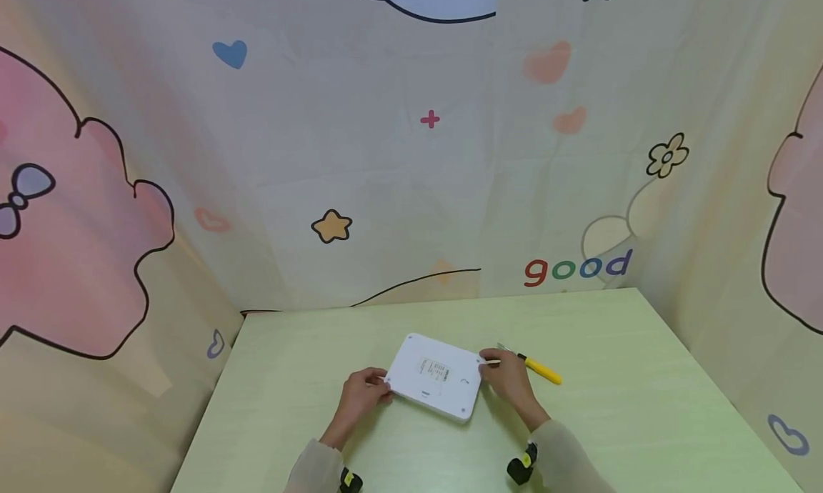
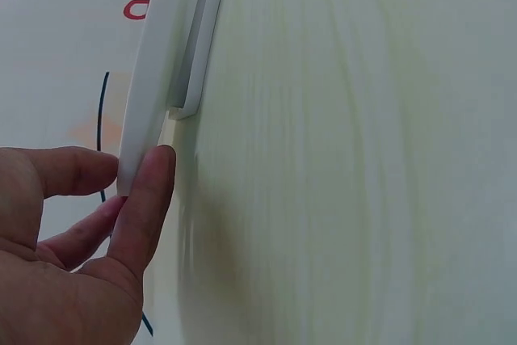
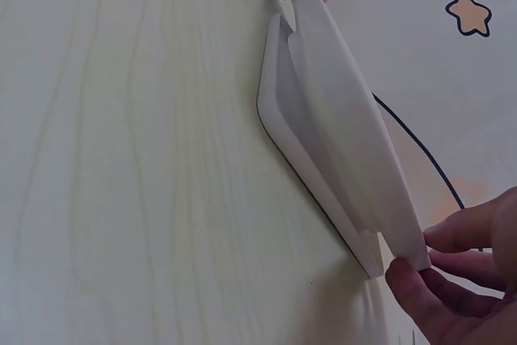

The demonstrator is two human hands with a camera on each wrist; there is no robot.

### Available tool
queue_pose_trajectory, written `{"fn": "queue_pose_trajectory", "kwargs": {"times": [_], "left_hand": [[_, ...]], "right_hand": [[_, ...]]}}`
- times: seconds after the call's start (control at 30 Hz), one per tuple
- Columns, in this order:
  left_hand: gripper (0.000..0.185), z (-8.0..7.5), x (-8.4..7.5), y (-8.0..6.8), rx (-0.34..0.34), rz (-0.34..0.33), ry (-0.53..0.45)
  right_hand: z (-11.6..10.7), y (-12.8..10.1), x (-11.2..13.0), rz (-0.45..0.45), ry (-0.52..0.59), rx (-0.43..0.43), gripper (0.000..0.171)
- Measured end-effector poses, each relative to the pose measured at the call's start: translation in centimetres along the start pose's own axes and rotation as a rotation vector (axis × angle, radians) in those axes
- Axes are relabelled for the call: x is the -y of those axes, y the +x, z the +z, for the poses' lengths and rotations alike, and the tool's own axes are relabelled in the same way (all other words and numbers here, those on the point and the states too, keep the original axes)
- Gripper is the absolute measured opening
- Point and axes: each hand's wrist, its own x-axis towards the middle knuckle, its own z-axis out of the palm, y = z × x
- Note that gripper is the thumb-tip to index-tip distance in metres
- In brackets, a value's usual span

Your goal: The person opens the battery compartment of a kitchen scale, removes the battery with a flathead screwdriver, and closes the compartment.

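The near-left corner of a flat white device casing [image 1: 444, 393] is pinched between the thumb and fingers of the left hand [image 1: 363, 393]; its far-right corner is pinched likewise by the right hand [image 1: 506, 376]. The casing is turned with its printed label [image 1: 435, 369] upward. Beneath its held shell, a rimmed lower part [image 3: 311, 174] is seen across a gap; whether the two are joined cannot be told. To the right of the casing, a yellow-handled tool [image 1: 543, 370] is left unheld on the table [image 1: 289, 343]; behind the casing, a printed curtain [image 1: 386, 157] is hung. The work is judged to be under way: the casing is gripped at both corners, its release not yet done.
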Motion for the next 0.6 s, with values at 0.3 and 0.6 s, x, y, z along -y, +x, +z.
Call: {"fn": "queue_pose_trajectory", "kwargs": {"times": [0.3,0.6], "left_hand": [[0.027,0.0,-0.1,-1.0,0.02,-0.036,-0.035],[0.026,0.4,-0.1,-1.9,0.009,-0.05,-0.051]], "right_hand": [[0.1,0.9,0.2,0.011,-0.011,-0.003,0.03],[0.2,1.5,0.3,0.019,0.018,0.024,0.031]]}}
